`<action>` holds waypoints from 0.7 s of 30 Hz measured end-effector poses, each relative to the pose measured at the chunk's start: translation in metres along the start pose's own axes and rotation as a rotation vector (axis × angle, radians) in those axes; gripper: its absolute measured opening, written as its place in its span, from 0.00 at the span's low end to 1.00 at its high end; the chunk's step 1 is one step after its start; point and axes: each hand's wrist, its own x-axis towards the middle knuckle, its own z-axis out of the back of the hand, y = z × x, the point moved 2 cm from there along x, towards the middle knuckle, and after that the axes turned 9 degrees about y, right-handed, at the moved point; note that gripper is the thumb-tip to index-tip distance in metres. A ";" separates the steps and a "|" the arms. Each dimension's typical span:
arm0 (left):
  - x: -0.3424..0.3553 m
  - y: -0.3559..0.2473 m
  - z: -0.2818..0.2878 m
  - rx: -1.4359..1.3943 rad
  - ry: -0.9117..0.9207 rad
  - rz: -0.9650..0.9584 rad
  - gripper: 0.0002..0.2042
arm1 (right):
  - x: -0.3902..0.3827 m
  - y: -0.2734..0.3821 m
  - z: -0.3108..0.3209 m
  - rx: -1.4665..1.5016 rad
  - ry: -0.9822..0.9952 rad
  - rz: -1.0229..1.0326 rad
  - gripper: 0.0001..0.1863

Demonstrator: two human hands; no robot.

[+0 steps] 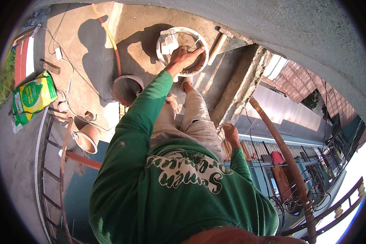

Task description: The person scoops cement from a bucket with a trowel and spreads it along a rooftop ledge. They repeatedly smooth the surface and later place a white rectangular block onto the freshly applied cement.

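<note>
My left hand (184, 59) reaches down over a round, mortar-stained bucket (204, 61), one finger stretched toward its right rim. The other fingers are curled, and what they hold is hidden. Beside them, a flat, pale, cement-coated piece (168, 42) leans inside the bucket's left rim. A hammer (218, 46) with a wooden handle lies just right of the bucket. My right hand (231, 133) is low beside my thigh, at the near end of a rough concrete ledge (242, 87). Its fingers are closed; whatever they grip cannot be made out.
Left of my forearm stands a second bucket (127, 88). A tipped bucket (88, 139), a green-yellow sack (33, 97) and a metal ladder (53, 177) are farther left. An orange hose (111, 38) and cables cross the floor. Beyond the ledge is a drop, with a rusty pole (282, 148).
</note>
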 end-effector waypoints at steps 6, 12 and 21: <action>0.047 -0.031 -0.005 -0.078 0.139 -0.211 0.61 | 0.005 0.004 0.024 0.007 -0.132 0.067 0.21; 0.036 -0.051 0.024 -0.128 0.064 -0.399 0.48 | 0.007 0.032 0.041 -0.059 -0.100 0.118 0.23; -0.083 0.202 0.094 -0.002 -0.315 -0.130 0.36 | 0.046 0.118 0.108 -0.320 -0.012 0.281 0.25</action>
